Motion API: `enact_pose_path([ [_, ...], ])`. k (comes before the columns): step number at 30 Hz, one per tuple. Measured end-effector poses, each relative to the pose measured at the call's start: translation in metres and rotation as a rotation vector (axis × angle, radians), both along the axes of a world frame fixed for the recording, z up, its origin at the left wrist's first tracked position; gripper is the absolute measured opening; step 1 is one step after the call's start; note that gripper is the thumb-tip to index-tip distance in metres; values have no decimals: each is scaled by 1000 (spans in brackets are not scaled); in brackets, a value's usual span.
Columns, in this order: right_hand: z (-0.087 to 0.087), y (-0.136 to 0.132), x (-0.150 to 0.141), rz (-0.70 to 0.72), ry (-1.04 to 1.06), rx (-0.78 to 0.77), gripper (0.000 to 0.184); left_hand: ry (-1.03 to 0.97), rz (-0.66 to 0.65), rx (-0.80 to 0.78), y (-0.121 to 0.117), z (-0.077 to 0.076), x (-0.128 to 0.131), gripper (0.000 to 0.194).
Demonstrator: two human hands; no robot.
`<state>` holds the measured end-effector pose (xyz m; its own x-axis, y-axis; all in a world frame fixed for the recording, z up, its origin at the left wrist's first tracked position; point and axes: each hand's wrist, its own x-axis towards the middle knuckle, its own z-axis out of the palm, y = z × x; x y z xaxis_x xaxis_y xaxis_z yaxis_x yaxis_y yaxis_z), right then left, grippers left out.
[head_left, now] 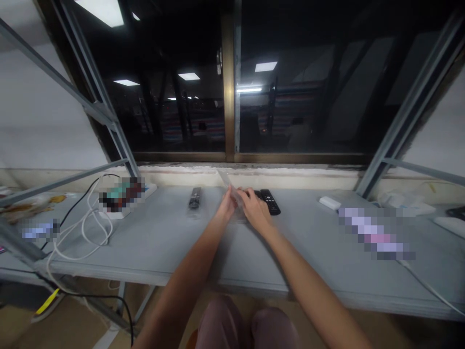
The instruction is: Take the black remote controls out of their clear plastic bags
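Note:
Both hands meet over the middle of the grey shelf table. My left hand [228,204] pinches the edge of a thin clear plastic bag [225,179] that sticks up above the fingers. Against the same bag, my right hand [255,207] has its fingers bent and closed. Just beyond the right hand lies a black remote control [269,202], with a dark piece beside it partly covered by the fingers. To the left, another remote control [195,198] lies flat, apparently in a clear bag. What is inside the held bag, if anything, I cannot make out.
White cables [85,225] loop over the left side near a blurred-out object on a white box [115,213]. A white adapter [330,203] and a blurred-out long object lie at right. Metal frame posts [378,160] rise at both sides; a dark window [174,116] stands behind.

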<state>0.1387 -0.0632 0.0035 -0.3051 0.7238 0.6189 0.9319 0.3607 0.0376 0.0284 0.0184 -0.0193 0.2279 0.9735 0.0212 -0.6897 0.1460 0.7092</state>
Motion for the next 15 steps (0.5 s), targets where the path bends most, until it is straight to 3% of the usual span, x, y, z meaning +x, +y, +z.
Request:
enact_pose_path([
  [4,8,0,8,187,-42,35,45,-105,21,-69,4,12,-24,41],
  [6,9,3,14,161,-25,58,42,-177,90,-88,6,15,-34,38],
  [8,6,10,22,29,44,72,41,-228,157,-113,10,15,-42,36],
  [11,-5,22,41,-284,208,20,46,-236,209,-156,16,9,-49,31],
  [13,-14,30,56,-474,306,-139,46,-214,227,-172,19,3,-51,28],
  [15,-22,35,68,-555,363,-375,42,-192,231,-173,23,-2,-52,26],
])
